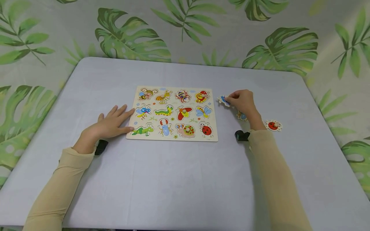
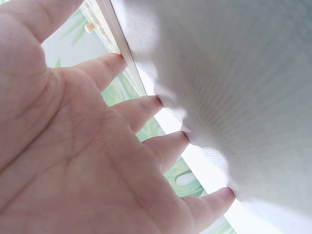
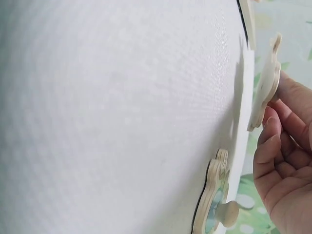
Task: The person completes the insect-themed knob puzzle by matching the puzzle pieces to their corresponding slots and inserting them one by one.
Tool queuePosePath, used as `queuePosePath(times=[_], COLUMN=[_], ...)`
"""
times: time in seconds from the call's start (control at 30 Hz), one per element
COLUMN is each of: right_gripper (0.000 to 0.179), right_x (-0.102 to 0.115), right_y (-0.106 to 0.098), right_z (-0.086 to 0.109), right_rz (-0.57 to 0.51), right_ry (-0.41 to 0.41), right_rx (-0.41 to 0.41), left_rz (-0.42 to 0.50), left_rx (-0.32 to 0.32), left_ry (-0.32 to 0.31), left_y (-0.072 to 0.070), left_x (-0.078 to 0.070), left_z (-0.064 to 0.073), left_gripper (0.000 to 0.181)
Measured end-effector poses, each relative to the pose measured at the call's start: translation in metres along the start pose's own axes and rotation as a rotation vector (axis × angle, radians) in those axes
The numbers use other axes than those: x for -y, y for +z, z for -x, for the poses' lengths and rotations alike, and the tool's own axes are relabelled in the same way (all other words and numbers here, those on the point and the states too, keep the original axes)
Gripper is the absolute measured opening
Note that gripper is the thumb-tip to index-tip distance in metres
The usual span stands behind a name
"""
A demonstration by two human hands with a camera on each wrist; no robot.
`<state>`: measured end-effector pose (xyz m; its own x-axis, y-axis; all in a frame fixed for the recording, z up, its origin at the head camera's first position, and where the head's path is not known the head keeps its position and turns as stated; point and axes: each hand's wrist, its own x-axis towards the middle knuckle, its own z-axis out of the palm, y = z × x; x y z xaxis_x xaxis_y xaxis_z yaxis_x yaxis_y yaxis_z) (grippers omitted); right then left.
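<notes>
A wooden insect puzzle board (image 1: pixel 173 121) lies flat on the table, several of its pictures carrying small knobs. My left hand (image 1: pixel 111 124) rests at the board's left edge with fingers spread; in the left wrist view its fingertips (image 2: pixel 155 101) touch the table and the board's side. Just beyond the board's right edge, my right hand (image 1: pixel 243 101) pinches a blue insect puzzle piece (image 1: pixel 224 101). In the right wrist view this piece (image 3: pixel 268 87) is held tilted, off the table, its pale back showing.
Under the right wrist lies a blue-and-tan knobbed piece (image 1: pixel 241 116), partly hidden by the arm. Farther right is a red ladybug piece (image 1: pixel 273 125). The white-covered table (image 1: pixel 167 186) meets a leaf-patterned cloth (image 1: pixel 196 35) behind. Black wrist cameras (image 1: pixel 242 135) sit below both wrists.
</notes>
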<state>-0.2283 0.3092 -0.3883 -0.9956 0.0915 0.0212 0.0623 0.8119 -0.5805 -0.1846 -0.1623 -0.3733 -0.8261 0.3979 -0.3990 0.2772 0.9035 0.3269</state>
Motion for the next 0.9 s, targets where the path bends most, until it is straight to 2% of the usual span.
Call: queuePosePath(times=[0.53, 0.9], right_gripper=[0.033, 0.034], right_x=[0.02, 0.039], right_y=[0.005, 0.012], right_z=[0.004, 0.007], right_rz=[-0.022, -0.042], right_ry=[0.017, -0.024], right_rx=[0.062, 0.087], left_rz=[-0.001, 0.003], left_rx=[0.002, -0.012], left_ry=[0.011, 0.006], left_y=[-0.003, -0.002], left_x=[-0.004, -0.003], left_z=[0.003, 0.002], left_gripper=[0.078, 0.078])
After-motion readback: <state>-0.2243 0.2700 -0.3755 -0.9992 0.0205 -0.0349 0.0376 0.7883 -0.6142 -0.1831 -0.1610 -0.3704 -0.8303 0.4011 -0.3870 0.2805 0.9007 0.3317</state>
